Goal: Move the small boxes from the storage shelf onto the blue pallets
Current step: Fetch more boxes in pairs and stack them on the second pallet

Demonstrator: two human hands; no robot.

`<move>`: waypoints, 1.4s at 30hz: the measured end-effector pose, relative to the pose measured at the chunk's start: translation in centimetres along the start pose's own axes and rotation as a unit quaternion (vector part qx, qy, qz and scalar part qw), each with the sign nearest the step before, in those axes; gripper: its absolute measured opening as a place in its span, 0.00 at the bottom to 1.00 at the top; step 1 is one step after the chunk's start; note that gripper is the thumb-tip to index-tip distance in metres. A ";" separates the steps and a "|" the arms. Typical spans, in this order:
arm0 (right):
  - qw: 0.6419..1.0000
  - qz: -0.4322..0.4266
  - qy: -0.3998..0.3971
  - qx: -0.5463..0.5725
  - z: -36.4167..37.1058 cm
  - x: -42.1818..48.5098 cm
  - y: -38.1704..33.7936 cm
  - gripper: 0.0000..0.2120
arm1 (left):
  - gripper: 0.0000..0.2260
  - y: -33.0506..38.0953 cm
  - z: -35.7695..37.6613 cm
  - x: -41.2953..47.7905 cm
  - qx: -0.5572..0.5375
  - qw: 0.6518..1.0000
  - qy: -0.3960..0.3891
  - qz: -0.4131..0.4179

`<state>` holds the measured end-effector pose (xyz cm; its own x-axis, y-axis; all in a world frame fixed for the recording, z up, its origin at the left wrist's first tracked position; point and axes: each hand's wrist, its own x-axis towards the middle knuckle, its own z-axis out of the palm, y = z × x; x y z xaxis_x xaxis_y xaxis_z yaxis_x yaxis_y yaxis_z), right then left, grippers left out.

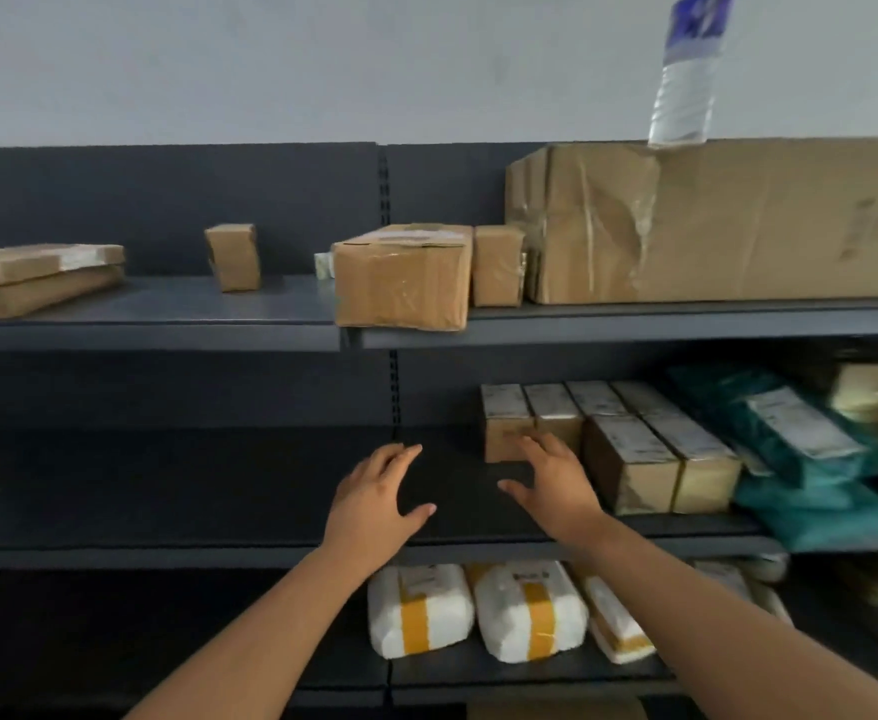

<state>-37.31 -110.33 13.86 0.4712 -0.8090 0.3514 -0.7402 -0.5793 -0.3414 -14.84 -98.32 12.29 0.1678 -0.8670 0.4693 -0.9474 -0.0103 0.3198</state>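
Observation:
Several small brown boxes with white labels (629, 449) stand packed together on the middle level of the dark storage shelf (218, 511), right of centre. My left hand (379, 504) hovers open over the bare shelf board, left of the boxes. My right hand (551, 483) is open too, its fingertips in front of the nearest left box (501, 415); I cannot tell whether they touch it. Both hands hold nothing. No blue pallet is in view.
The top level carries a taped medium box (400, 278), two small cartons (233, 256) (496, 265), flat parcels (36, 278) and a large carton (728, 220) with a water bottle (686, 80) on it. Teal mail bags (811, 459) lie at the right. White wrapped packages (478, 610) fill the lower level.

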 end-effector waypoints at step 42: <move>0.990 0.125 0.018 0.056 -7.1 -2.8 20.9 0.35 | 0.31 18.2 16.5 8.8 -0.247 0.967 -0.060 -0.014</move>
<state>-57.50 -119.47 11.97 0.2613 -0.9255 0.2741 -0.7727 -0.3707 -0.5152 -35.13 -114.35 8.61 0.1314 -0.9218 0.3647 -0.6923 0.1780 0.6993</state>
